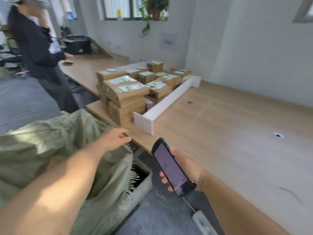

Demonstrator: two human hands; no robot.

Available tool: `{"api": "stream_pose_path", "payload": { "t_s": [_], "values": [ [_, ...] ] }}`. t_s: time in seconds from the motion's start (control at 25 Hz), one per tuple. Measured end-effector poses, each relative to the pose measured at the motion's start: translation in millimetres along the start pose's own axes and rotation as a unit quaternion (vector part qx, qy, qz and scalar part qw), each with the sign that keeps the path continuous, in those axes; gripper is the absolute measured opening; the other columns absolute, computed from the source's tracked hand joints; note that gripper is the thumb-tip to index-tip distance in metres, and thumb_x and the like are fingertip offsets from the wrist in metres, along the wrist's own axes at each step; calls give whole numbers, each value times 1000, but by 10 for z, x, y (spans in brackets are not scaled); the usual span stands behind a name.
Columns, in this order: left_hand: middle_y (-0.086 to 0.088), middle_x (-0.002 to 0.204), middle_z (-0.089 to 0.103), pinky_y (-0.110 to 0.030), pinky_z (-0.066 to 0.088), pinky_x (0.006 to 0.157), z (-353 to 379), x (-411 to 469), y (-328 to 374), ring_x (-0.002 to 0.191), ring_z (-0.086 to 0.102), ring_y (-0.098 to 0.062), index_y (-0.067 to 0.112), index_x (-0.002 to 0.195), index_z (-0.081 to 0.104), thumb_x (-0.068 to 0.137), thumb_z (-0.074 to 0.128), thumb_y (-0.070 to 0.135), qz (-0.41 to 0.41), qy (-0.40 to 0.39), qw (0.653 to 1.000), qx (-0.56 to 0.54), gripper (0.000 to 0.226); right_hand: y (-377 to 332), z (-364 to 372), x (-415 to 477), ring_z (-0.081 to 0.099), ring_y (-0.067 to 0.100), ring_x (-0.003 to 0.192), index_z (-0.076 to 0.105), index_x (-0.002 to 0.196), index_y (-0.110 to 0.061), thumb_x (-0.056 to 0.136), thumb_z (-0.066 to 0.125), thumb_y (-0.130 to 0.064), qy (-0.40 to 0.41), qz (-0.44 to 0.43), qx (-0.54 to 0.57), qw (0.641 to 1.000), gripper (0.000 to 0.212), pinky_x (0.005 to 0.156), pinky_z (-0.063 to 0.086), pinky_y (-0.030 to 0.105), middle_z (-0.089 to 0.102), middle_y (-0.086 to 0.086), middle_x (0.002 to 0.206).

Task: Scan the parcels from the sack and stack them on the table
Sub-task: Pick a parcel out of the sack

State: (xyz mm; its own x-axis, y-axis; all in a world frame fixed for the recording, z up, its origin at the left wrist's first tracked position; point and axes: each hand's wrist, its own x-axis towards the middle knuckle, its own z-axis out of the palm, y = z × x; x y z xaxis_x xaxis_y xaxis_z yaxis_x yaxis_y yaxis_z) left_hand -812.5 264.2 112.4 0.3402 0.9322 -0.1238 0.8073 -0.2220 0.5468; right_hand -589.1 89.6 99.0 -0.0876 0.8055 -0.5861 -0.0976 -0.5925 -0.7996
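At the near edge of the wooden table (228, 141), beside the open olive-green sack (50, 141), 2 bare forearms are seen reaching forward. The left hand (115, 138) is held over the sack's frayed rim with its fingers loosely extended and nothing gripped; whether the cloth is touched cannot be told. A dark handheld scanner (171, 167) is gripped in the right hand (185, 168), screen up, with the fingers wrapped round its underside, just off the table's edge. The brown parcels (125, 94), each marked with a pale green label, are piled on the table's far left part, some stacked several high, and are bounded on the right by a low white divider (169, 102). Farther left, a person in dark clothing (37, 48) is seen standing by the table, with a phone (68, 63) lying on the top nearby. A black printer (77, 44) is set behind, and a potted plant (155, 9) is placed on the windowsill.
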Motion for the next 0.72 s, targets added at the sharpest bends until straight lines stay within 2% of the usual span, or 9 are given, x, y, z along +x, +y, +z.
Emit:
{"api": "stream_pose_path", "payload": {
  "t_s": [0.12, 0.24, 0.44, 0.6, 0.72],
  "values": [
    [1, 125, 63, -34, 42, 102, 423, 34, 693, 116, 56, -19, 30, 131, 57, 85, 65, 49, 56, -41, 997, 16, 50, 177, -507, -435, 66, 24, 73, 62, 108, -6, 98, 27, -66, 49, -25, 24, 998, 69, 65, 55, 36, 66, 12, 85],
    [2, 126, 61, -34, 42, 101, 857, -53, 1412, 116, 56, -19, 32, 132, 54, 86, 61, 54, 100, -82, 991, 29, 52, 403, -1009, -939, 66, 23, 70, 61, 108, -5, 97, 29, -65, 97, -47, 49, 993, 69, 61, 55, 34, 67, 12, 84],
    [5, 115, 65, -30, 42, 99, 1565, -275, 2680, 111, 57, -15, 27, 135, 52, 87, 62, 49, 205, -123, 969, 63, 54, 817, -1798, -1810, 67, 28, 80, 57, 126, -5, 96, 35, -66, 187, -77, 89, 975, 71, 69, 55, 40, 67, 17, 100],
    [8, 102, 63, -26, 41, 97, 2185, -586, 3649, 111, 58, -15, 24, 136, 52, 88, 63, 42, 288, -155, 942, 69, 52, 1193, -2355, -2540, 67, 29, 85, 58, 124, -8, 98, 36, -64, 250, -92, 114, 957, 66, 71, 57, 42, 68, 17, 99],
    [9, 106, 63, -27, 41, 97, 2704, -850, 4287, 111, 57, -14, 27, 137, 50, 88, 61, 44, 336, -182, 921, 80, 53, 1514, -2723, -3083, 67, 30, 85, 59, 124, -9, 98, 37, -63, 291, -103, 135, 942, 64, 74, 57, 44, 69, 16, 98]
  ]
}}
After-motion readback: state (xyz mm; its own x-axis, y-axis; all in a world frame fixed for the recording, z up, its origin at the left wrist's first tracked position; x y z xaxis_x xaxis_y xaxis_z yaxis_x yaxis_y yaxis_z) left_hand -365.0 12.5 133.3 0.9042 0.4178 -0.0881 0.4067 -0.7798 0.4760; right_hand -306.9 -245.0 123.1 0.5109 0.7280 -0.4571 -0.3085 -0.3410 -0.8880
